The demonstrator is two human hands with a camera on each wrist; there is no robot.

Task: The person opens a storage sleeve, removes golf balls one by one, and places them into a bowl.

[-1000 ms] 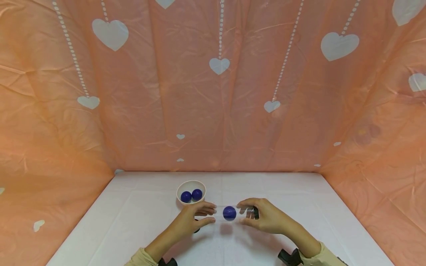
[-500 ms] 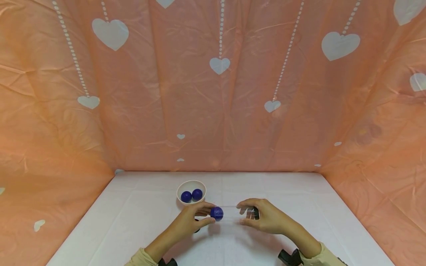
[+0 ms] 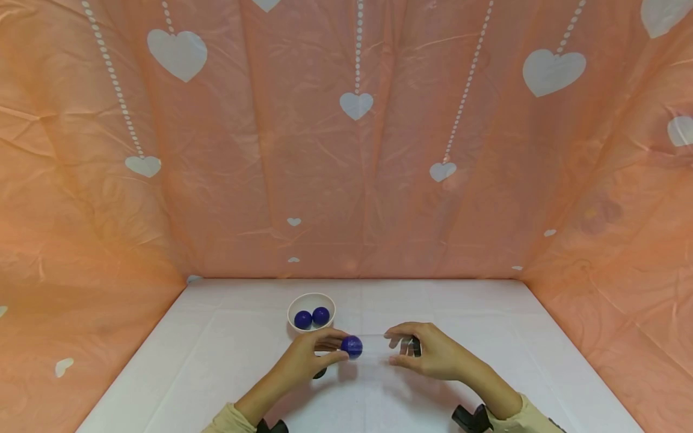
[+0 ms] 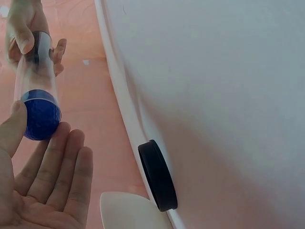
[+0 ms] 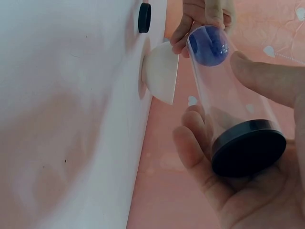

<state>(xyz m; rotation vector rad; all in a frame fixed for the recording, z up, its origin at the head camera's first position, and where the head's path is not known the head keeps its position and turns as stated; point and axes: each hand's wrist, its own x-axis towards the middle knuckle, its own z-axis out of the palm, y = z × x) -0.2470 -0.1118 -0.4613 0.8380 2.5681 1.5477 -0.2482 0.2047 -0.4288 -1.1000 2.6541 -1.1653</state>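
Note:
Held level above the table, a clear tube [image 3: 377,347] has a black cap [image 5: 249,149] on its right end. My right hand [image 3: 435,353] grips the tube near that cap, thumb on one side and fingers on the other. A blue ball [image 3: 352,347] sits at the tube's left mouth, part of it sticking out in the left wrist view. My left hand [image 3: 308,356] pinches the ball between thumb and fingertips at the tube's rim. A loose black cap [image 4: 158,175] lies on the table below my left hand.
Behind my left hand stands a white bowl [image 3: 311,303] with two blue balls [image 3: 303,320] in it. A white cloth covers the table [image 3: 460,307]. Orange sheeting [image 3: 346,198] with white hearts encloses the back and sides.
The blue ball has rolled left inside the tube, from its middle to the mouth at my left fingertips. Both hands have kept nearly the same place.

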